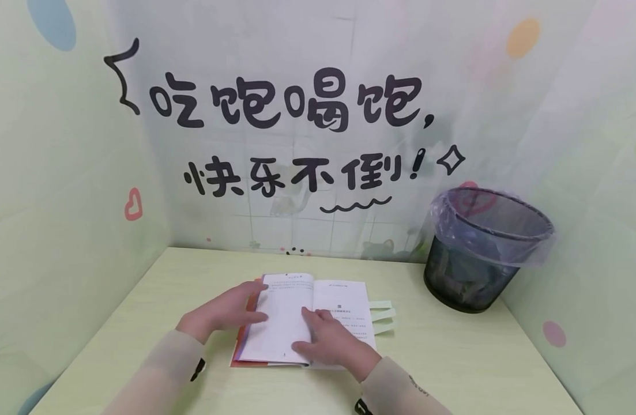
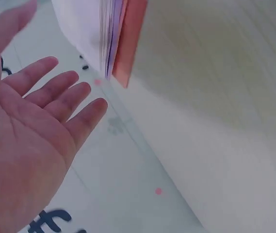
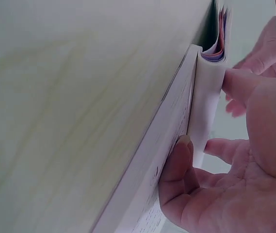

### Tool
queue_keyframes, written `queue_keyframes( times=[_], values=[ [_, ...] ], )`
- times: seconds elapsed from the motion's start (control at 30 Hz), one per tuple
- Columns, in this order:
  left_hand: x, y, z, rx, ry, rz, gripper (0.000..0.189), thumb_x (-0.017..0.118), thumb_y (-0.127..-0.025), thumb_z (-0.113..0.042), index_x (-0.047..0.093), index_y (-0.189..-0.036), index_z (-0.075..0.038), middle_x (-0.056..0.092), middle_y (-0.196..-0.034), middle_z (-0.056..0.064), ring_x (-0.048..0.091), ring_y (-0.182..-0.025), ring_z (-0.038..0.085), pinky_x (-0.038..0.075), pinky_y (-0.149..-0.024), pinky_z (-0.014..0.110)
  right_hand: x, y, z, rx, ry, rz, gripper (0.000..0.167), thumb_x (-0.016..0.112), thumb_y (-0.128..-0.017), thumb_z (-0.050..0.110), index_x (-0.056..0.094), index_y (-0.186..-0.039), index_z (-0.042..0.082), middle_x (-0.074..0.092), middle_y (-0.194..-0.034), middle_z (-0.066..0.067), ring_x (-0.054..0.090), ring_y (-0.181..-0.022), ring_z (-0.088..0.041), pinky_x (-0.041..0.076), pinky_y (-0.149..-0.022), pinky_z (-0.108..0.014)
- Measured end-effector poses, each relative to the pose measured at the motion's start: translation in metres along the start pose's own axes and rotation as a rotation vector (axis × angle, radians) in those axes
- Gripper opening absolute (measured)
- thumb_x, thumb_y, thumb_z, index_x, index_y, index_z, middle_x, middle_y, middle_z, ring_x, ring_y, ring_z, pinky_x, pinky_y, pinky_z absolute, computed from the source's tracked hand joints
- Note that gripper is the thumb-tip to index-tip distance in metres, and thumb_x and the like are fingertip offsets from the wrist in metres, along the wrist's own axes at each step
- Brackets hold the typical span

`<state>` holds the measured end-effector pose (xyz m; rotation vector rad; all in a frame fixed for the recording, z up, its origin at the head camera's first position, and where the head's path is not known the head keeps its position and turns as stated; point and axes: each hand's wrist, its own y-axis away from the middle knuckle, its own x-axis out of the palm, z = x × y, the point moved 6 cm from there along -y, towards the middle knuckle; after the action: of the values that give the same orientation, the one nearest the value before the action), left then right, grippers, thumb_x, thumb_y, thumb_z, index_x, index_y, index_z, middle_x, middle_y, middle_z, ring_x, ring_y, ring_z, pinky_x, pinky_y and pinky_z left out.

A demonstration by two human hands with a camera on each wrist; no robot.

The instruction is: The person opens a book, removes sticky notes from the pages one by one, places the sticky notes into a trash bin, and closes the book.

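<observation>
An open book (image 1: 281, 323) with printed pages and an orange-and-purple cover edge lies on the table. My left hand (image 1: 226, 311) is at its left edge, fingers spread and thumb over the left page. In the left wrist view the palm (image 2: 26, 145) shows nothing held, with the orange cover (image 2: 130, 43) beyond the fingertips. My right hand (image 1: 333, 340) rests over the fold, its thumb on the lower left page. In the right wrist view, the right hand's fingers (image 3: 179, 179) bend against the right page near the fold, where the left page bulges up.
Several pale green tabs (image 1: 384, 316) stick out from the book's right edge. A black mesh bin (image 1: 463, 276) with a purple liner stands at the table's back right. The light wooden table (image 1: 442, 357) is bordered by printed wall sheets (image 1: 297, 230).
</observation>
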<state>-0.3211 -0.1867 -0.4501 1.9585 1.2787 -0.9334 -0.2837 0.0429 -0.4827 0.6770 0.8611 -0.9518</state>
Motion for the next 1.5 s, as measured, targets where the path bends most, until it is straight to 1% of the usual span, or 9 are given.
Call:
queue_keyframes(
  times=[0.23, 0.43, 0.7, 0.87, 1.07, 1.1, 1.2, 1.33, 1.5],
  values=[
    [0.031, -0.012, -0.034, 0.075, 0.001, 0.13, 0.118, 0.105, -0.073, -0.036, 0.042, -0.17, -0.014, 0.03, -0.182, 0.013, 0.026, -0.169, 0.042, 0.026, -0.135, 0.064, 0.001, -0.001, 0.001, -0.028, 0.067, -0.025, 0.088, 0.072, -0.101, 0.056, 0.04, -0.17, 0.011, 0.05, -0.166, -0.026, 0.052, -0.152, -0.043, 0.049, -0.123, -0.056],
    [0.044, -0.023, -0.055, 0.114, -0.032, 0.215, 0.131, 0.106, -0.069, -0.038, 0.032, -0.174, -0.015, 0.017, -0.186, 0.01, 0.015, -0.172, 0.04, 0.021, -0.137, 0.065, 0.0, -0.001, 0.002, -0.055, 0.1, -0.046, 0.088, 0.072, -0.101, 0.055, 0.041, -0.17, 0.009, 0.052, -0.165, -0.025, 0.054, -0.151, -0.043, 0.051, -0.122, -0.056],
    [0.051, -0.026, -0.052, 0.074, -0.047, 0.254, 0.132, 0.104, -0.07, -0.045, 0.029, -0.175, -0.016, 0.016, -0.186, 0.009, 0.017, -0.172, 0.039, 0.023, -0.137, 0.065, -0.001, 0.001, 0.0, -0.061, 0.078, -0.041, 0.089, 0.073, -0.1, 0.056, 0.04, -0.171, 0.013, 0.048, -0.167, -0.027, 0.056, -0.148, -0.046, 0.052, -0.121, -0.058],
    [0.056, -0.025, -0.048, 0.061, -0.038, 0.259, 0.131, 0.103, -0.072, -0.047, 0.028, -0.176, -0.018, 0.015, -0.186, 0.008, 0.016, -0.172, 0.038, 0.023, -0.137, 0.064, -0.006, 0.004, -0.006, -0.069, -0.052, -0.01, 0.086, 0.072, -0.102, 0.056, 0.041, -0.171, 0.015, 0.046, -0.169, -0.025, 0.059, -0.146, -0.044, 0.049, -0.122, -0.062],
    [0.059, -0.025, -0.047, 0.04, -0.045, 0.254, 0.129, 0.102, -0.073, -0.048, 0.03, -0.176, -0.022, 0.017, -0.186, 0.004, 0.017, -0.172, 0.036, 0.023, -0.137, 0.065, -0.015, 0.004, -0.017, -0.073, -0.18, -0.041, 0.067, 0.069, -0.106, 0.042, 0.055, -0.16, 0.005, 0.062, -0.154, -0.021, 0.074, -0.114, -0.028, 0.059, -0.109, -0.052],
    [0.059, -0.025, -0.047, 0.034, -0.049, 0.254, 0.129, 0.102, -0.073, -0.048, 0.029, -0.176, -0.023, 0.017, -0.186, 0.004, 0.017, -0.172, 0.036, 0.024, -0.136, 0.065, -0.018, 0.005, -0.019, -0.064, -0.189, -0.061, 0.064, 0.07, -0.106, 0.038, 0.057, -0.158, 0.003, 0.065, -0.15, -0.022, 0.074, -0.11, -0.027, 0.061, -0.105, -0.052],
    [0.06, -0.026, -0.048, 0.024, -0.051, 0.252, 0.13, 0.103, -0.072, -0.049, 0.029, -0.176, -0.024, 0.016, -0.186, 0.003, 0.017, -0.173, 0.035, 0.024, -0.137, 0.064, -0.029, 0.01, -0.025, 0.009, -0.146, -0.157, 0.058, 0.071, -0.104, 0.031, 0.061, -0.151, -0.001, 0.067, -0.146, -0.024, 0.072, -0.119, -0.035, 0.059, -0.108, -0.057],
    [0.061, -0.027, -0.048, 0.023, -0.045, 0.254, 0.131, 0.103, -0.071, -0.047, 0.028, -0.176, -0.023, 0.015, -0.187, 0.003, 0.016, -0.173, 0.035, 0.023, -0.138, 0.062, -0.045, 0.019, -0.043, 0.179, 0.027, -0.269, 0.06, 0.075, -0.102, 0.033, 0.063, -0.148, -0.004, 0.059, -0.153, -0.028, 0.056, -0.141, -0.046, 0.052, -0.118, -0.061],
    [0.062, -0.026, -0.048, 0.013, -0.04, 0.257, 0.131, 0.104, -0.071, -0.042, 0.028, -0.176, -0.021, 0.016, -0.187, 0.003, 0.015, -0.173, 0.035, 0.022, -0.139, 0.06, -0.056, 0.03, -0.068, 0.325, 0.17, -0.297, 0.064, 0.08, -0.097, 0.038, 0.067, -0.133, -0.012, 0.054, -0.152, -0.032, 0.047, -0.14, -0.05, 0.046, -0.116, -0.063]
  ],
)
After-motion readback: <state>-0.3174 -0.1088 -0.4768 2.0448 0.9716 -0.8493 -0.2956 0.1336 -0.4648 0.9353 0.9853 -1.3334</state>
